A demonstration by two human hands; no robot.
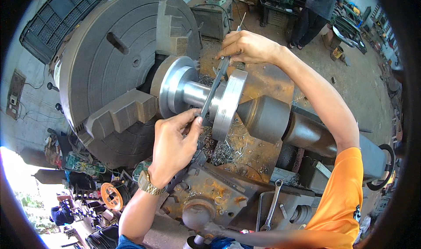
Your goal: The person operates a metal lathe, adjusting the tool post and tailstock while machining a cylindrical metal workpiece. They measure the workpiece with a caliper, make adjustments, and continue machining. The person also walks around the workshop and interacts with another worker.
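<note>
Left fingers (189,117) pinched on the lower end of the caliper (215,87); right hand (245,47) clamped on its upper end. Long axis running from 7 to 1 o'clock, laid across the shaft (197,93) between flange (228,102) and chuck (109,64). Left hand (173,146) nearer the shaft, just at 7 o'clock of it. Tailstock centre (263,117) pressed in at 4 o'clock.

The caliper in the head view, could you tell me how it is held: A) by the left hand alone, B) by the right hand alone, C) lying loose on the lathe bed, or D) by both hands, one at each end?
D: the left hand pinches the lower end of the caliper and the right hand grips its upper end, across the workpiece.
</note>
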